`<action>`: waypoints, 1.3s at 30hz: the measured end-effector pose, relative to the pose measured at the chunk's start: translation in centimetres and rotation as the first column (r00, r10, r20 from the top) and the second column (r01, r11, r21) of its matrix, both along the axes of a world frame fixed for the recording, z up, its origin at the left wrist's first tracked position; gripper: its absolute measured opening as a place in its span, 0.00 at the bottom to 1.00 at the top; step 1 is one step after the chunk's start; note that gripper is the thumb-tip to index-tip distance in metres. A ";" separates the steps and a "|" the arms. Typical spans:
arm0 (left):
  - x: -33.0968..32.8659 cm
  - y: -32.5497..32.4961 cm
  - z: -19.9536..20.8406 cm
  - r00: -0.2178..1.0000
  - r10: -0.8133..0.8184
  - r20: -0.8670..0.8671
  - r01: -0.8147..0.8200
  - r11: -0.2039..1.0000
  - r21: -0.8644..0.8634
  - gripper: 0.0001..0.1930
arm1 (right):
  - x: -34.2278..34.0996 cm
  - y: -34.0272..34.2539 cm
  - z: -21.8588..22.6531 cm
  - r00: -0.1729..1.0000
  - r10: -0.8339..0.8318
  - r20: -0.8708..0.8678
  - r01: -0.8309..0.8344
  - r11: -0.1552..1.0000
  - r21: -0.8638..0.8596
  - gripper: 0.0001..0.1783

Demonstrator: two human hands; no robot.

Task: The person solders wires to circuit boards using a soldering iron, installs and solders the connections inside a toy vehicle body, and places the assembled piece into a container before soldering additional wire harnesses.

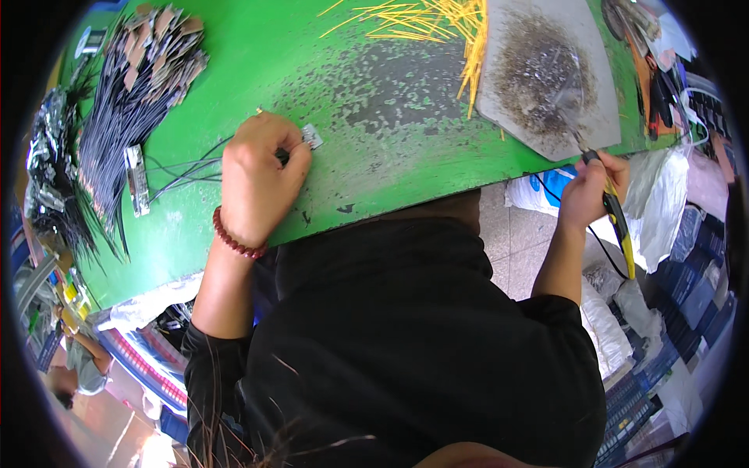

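Note:
My left hand (265, 168), wearing a red bead bracelet (238, 236), is closed over the green worktable (367, 175). Its fingers pinch a dark cable (183, 168), which runs out to the left. A small silvery piece (312, 136) shows just past the fingertips; whether it is joined to the cable I cannot tell. In my right hand (587, 195) is a soldering iron (622, 230) with a yellow and black handle, gripped like a pen. Its tip points at the near edge of a grey board (499, 93) with a dark, burnt-looking patch.
Yellow thin sticks (472, 47) lie beside the board. Bundled black cables (129, 117) with brownish end pieces and a flat silvery strip (136, 181) are at left. Tools (663, 97) lie far right. Plastic-wrapped goods (659, 210) stand below. Another person (82, 363) is at lower left.

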State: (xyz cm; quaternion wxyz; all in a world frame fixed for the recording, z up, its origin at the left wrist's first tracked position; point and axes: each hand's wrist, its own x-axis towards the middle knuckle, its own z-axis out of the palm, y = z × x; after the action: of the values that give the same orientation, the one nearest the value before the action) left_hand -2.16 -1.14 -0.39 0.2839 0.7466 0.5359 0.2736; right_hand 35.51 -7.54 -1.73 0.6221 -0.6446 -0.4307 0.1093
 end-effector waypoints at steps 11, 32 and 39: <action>-0.3 0.1 -0.9 1.000 -0.011 -0.010 0.012 0.996 0.085 0.05 | -13.4 2.1 -1.4 0.686 0.713 -0.141 -0.718 0.695 0.022 0.11; -0.6 0.0 -1.2 1.000 -0.025 -0.008 0.026 0.992 0.123 0.04 | -16.1 3.3 -1.6 0.561 0.807 -0.187 -0.826 0.561 -0.058 0.13; -0.7 0.0 -1.3 0.999 -0.039 -0.007 0.040 0.992 0.121 0.05 | -15.9 3.3 -2.3 0.588 0.759 -0.280 -0.773 0.629 0.081 0.15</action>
State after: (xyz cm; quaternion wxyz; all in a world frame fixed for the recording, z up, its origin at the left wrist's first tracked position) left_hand -2.88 -1.16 -1.69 0.2421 0.7735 0.5041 0.2982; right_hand 19.57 -4.25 -4.02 0.5539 -0.3884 -0.5676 0.4693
